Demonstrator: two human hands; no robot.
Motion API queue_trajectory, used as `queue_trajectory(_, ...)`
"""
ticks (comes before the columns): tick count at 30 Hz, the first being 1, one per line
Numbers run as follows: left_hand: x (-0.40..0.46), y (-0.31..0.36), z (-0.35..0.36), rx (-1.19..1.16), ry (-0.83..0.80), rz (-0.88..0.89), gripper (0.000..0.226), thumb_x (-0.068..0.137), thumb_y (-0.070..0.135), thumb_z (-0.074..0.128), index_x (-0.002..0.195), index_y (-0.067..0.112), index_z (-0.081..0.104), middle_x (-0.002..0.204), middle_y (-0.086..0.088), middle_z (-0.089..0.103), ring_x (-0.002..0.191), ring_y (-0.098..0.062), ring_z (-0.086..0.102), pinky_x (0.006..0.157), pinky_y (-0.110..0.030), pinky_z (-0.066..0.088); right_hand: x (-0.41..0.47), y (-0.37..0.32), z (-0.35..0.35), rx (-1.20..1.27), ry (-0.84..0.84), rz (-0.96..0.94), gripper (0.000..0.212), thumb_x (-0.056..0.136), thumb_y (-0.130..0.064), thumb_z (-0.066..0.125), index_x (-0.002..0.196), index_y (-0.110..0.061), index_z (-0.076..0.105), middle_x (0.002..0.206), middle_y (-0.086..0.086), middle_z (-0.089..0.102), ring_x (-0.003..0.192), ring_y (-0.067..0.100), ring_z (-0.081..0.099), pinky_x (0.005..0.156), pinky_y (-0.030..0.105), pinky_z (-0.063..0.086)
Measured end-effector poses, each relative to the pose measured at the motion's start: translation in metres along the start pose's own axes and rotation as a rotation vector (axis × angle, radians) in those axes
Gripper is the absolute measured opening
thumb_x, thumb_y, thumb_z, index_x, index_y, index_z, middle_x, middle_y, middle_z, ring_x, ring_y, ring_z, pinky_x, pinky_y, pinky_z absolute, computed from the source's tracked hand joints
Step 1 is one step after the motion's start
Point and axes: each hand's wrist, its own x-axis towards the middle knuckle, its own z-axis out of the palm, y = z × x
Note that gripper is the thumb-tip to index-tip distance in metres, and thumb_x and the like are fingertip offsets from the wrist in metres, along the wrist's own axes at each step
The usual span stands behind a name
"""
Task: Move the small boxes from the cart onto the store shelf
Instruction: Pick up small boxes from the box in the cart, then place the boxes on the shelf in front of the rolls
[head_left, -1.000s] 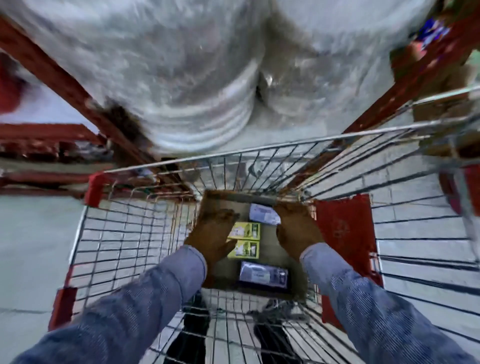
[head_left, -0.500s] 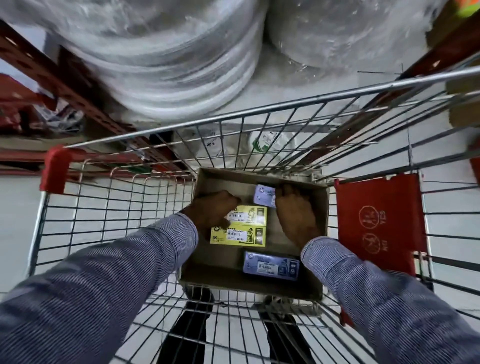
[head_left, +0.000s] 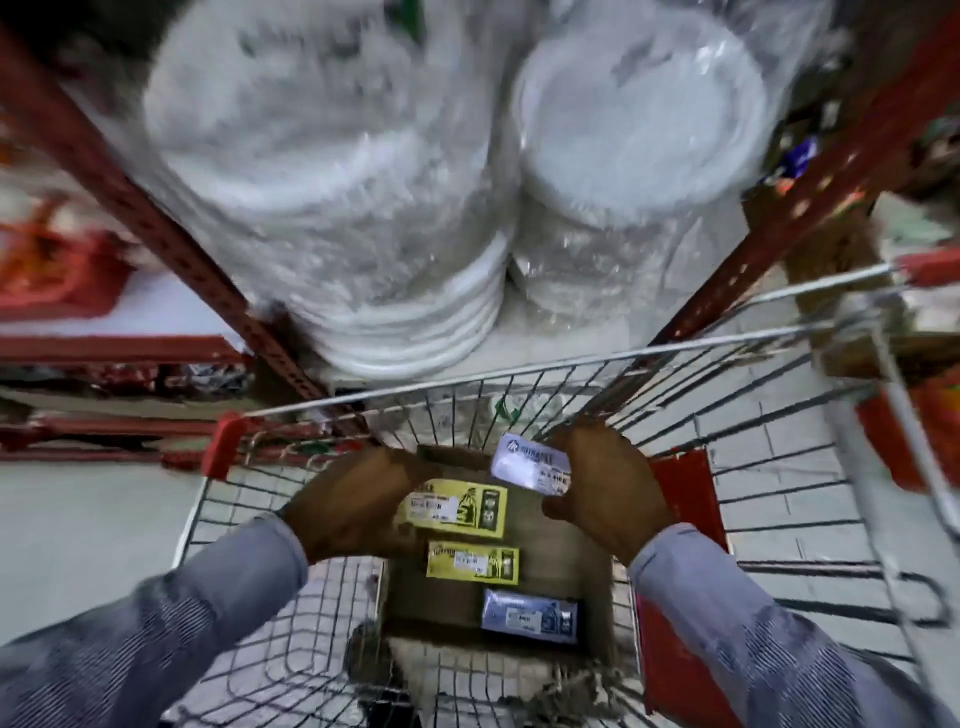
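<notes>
A brown cardboard carton (head_left: 576, 551) sits inside the wire cart (head_left: 519, 366). My left hand (head_left: 353, 504) grips a yellow box (head_left: 452, 506), lifted above the carton. My right hand (head_left: 605, 493) holds a pale blue box (head_left: 530, 464), also raised. In the carton lie a second yellow box (head_left: 472, 562) and a second blue box (head_left: 530, 616). The red-framed store shelf (head_left: 519, 332) stands just beyond the cart's front.
Two plastic-wrapped stacks of white plates (head_left: 363, 208) fill the shelf ahead, between slanting red uprights (head_left: 156, 218). A red flap (head_left: 685, 499) hangs inside the cart at the right. Lower red shelves (head_left: 104, 345) run off to the left. Pale floor (head_left: 78, 545) lies left.
Both hands have risen out of the carton, the left with a yellow box, the right with a blue box. The view has tilted up toward the plates.
</notes>
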Motion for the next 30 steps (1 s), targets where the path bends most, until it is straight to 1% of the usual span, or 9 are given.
queue_trajectory(2,-0.018,0.018,-0.054,-0.004,0.052,0.001,0.053,0.067,0.063,0.054,0.113,0.036,0.054,0.090,0.011,0.074,0.072,-0.006,0.068,0.061,-0.011,0.048,-0.019,-0.017,-0.052,0.017,0.066,-0.034,0.046,0.066,-0.027,0.082,0.108,-0.013,0.067,0.110,0.009,0.065,0.104,0.030,0.061,0.083,0.037,0.051)
queue_trajectory(5,-0.047,0.039,-0.132,0.035,0.120,-0.042,0.046,0.067,0.060,0.061,0.105,0.035,0.061,0.090,0.011,0.073,0.075,-0.008,0.069,0.060,-0.028,0.058,-0.051,-0.048,-0.140,-0.011,0.202,-0.104,0.036,0.061,-0.035,0.082,0.091,-0.019,0.069,0.092,0.003,0.062,0.088,0.025,0.063,0.070,0.035,0.050)
queue_trajectory(8,-0.071,0.064,-0.208,0.073,0.235,-0.034,0.047,0.068,0.057,0.070,0.107,0.034,0.060,0.090,0.010,0.074,0.074,-0.007,0.070,0.058,-0.029,0.058,-0.084,-0.078,-0.226,-0.057,0.299,-0.160,0.046,0.051,-0.039,0.083,0.093,-0.024,0.071,0.090,-0.001,0.063,0.079,0.020,0.060,0.067,0.034,0.053)
queue_trajectory(13,-0.100,0.112,-0.319,0.316,0.416,-0.043,0.055,0.057,0.044,0.066,0.111,0.037,0.062,0.091,0.015,0.074,0.071,-0.002,0.067,0.059,-0.017,0.053,-0.137,-0.122,-0.339,-0.072,0.533,-0.236,0.049,0.048,-0.040,0.080,0.095,-0.029,0.072,0.090,-0.007,0.065,0.079,0.016,0.060,0.068,0.038,0.056)
queue_trajectory(16,-0.110,0.134,-0.368,0.408,0.477,-0.017,0.052,0.054,0.041,0.067,0.105,0.035,0.061,0.083,0.013,0.073,0.066,-0.005,0.066,0.054,-0.025,0.054,-0.160,-0.137,-0.385,-0.118,0.644,-0.264,0.050,0.046,-0.042,0.078,0.094,-0.028,0.072,0.087,-0.008,0.064,0.077,0.014,0.058,0.065,0.036,0.056)
queue_trajectory(19,-0.117,0.147,-0.406,0.454,0.586,-0.004,0.056,0.053,0.042,0.067,0.108,0.037,0.060,0.086,0.015,0.072,0.068,-0.003,0.065,0.056,-0.024,0.055,-0.174,-0.143,-0.421,-0.162,0.741,-0.261,0.052,0.048,-0.042,0.078,0.098,-0.029,0.070,0.091,-0.009,0.063,0.084,0.016,0.058,0.072,0.035,0.054)
queue_trajectory(21,-0.115,0.149,-0.428,0.470,0.666,-0.026,0.062,0.055,0.043,0.068,0.116,0.038,0.062,0.096,0.016,0.074,0.077,-0.003,0.067,0.063,-0.022,0.057,-0.175,-0.145,-0.443,-0.175,0.807,-0.267,0.054,0.050,-0.039,0.080,0.102,-0.027,0.071,0.095,-0.006,0.063,0.088,0.018,0.059,0.077,0.035,0.053)
queue_trajectory(25,-0.093,0.149,-0.463,0.487,0.773,-0.024,0.064,0.057,0.036,0.076,0.119,0.025,0.067,0.109,0.003,0.076,0.092,-0.018,0.072,0.075,-0.025,0.058,-0.161,-0.146,-0.475,-0.192,0.913,-0.239,0.051,0.053,-0.033,0.084,0.102,-0.024,0.071,0.096,-0.004,0.063,0.090,0.021,0.060,0.072,0.033,0.052)
queue_trajectory(30,-0.054,0.139,-0.500,0.470,0.845,-0.041,0.064,0.067,0.029,0.079,0.128,0.020,0.062,0.124,-0.003,0.070,0.109,-0.023,0.067,0.092,-0.032,0.053,-0.125,-0.145,-0.499,-0.249,0.988,-0.244,0.053,0.064,-0.026,0.084,0.114,-0.020,0.067,0.112,0.002,0.062,0.106,0.024,0.060,0.084,0.037,0.055)
